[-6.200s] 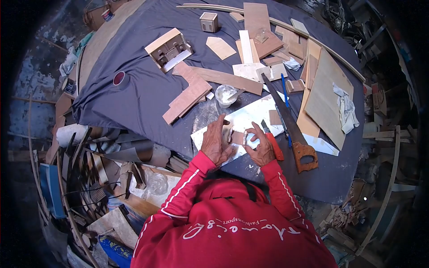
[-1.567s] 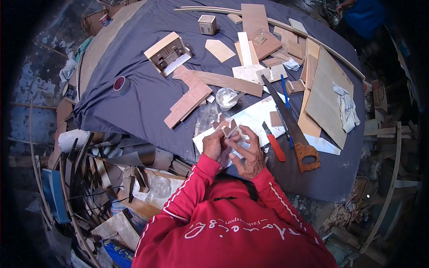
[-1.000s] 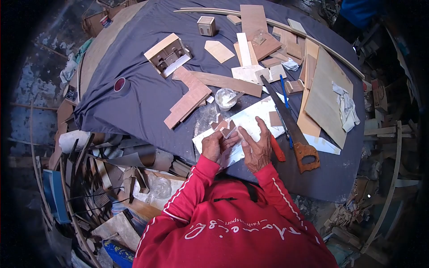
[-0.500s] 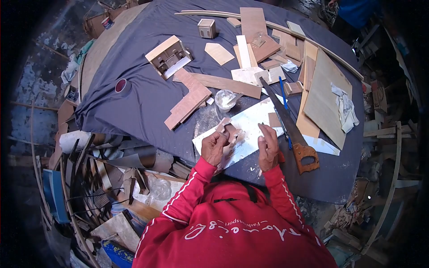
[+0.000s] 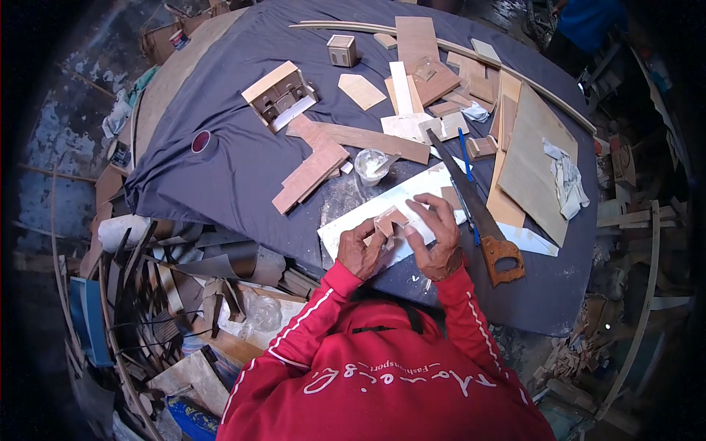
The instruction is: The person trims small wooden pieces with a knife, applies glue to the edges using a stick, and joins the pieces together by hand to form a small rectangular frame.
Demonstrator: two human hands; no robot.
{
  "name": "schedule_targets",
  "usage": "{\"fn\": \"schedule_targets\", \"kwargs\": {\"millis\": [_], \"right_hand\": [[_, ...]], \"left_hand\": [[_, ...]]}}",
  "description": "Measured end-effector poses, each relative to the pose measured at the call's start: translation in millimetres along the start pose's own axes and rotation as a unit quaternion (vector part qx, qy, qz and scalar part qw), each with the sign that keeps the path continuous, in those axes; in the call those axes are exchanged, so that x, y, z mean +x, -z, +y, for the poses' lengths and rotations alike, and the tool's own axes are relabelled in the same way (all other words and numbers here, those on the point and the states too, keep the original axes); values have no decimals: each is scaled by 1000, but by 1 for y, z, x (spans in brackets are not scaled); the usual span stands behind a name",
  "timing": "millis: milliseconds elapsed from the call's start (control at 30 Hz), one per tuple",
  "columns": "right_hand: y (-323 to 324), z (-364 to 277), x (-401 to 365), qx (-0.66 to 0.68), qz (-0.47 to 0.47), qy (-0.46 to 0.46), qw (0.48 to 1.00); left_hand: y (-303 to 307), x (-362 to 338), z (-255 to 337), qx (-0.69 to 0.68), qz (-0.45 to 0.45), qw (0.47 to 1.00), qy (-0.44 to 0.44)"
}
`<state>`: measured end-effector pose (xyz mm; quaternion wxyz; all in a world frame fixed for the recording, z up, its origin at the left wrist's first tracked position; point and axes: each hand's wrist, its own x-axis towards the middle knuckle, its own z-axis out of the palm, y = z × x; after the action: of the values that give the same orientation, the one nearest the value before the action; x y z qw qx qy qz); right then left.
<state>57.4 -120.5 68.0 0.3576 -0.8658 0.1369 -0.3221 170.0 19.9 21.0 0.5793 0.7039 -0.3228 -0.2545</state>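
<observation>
My left hand (image 5: 360,248) grips a small brown wooden piece (image 5: 390,220) with a notched edge, fingers closed on its near side. Close by on the right, my right hand (image 5: 437,237) has its thumb and fingers spread apart, the thumb tip near the piece's edge. Both hands are over a white board (image 5: 342,229) smeared with pale paste. Just beyond the board stands a clear tub (image 5: 370,166) of white paste with a flat stick (image 5: 387,162) in it.
To the right lie a handsaw (image 5: 482,209) and a blue-framed hacksaw (image 5: 465,151). Wooden offcuts and a large plywood sheet (image 5: 539,162) cover the far right. A small wooden cabinet (image 5: 279,95), a wooden box (image 5: 342,51) and a round reddish container (image 5: 200,141) stand farther left. Scrap wood surrounds the table.
My right hand has moved left toward the small wooden piece, its fingers spreading. My left hand has turned the piece and shifted it slightly right.
</observation>
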Motion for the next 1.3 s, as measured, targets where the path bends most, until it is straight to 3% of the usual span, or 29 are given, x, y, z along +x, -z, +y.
{"fn": "schedule_targets", "kwargs": {"millis": [100, 333, 533, 733, 1033, 1300], "right_hand": [[4, -14, 5, -70, -26, 48, 996], [0, -12, 2, -48, -63, 43, 996], [-4, 1, 0, 105, -61, -32, 992], [-2, 9, 4, 103, -103, -7, 989], [8, 29, -3, 99, -39, -50, 993], [3, 13, 4, 122, -114, -27, 986]], "left_hand": [[-3, 0, 8, 0, 18, 1000, -15], [-5, 0, 3, -43, 35, 998, -15], [5, -1, 11, -79, -35, 996, 17], [7, -2, 4, -49, -71, 996, -2], [9, -1, 1, -118, -108, 985, 58], [9, 1, -2, -97, -139, 984, 53]]}}
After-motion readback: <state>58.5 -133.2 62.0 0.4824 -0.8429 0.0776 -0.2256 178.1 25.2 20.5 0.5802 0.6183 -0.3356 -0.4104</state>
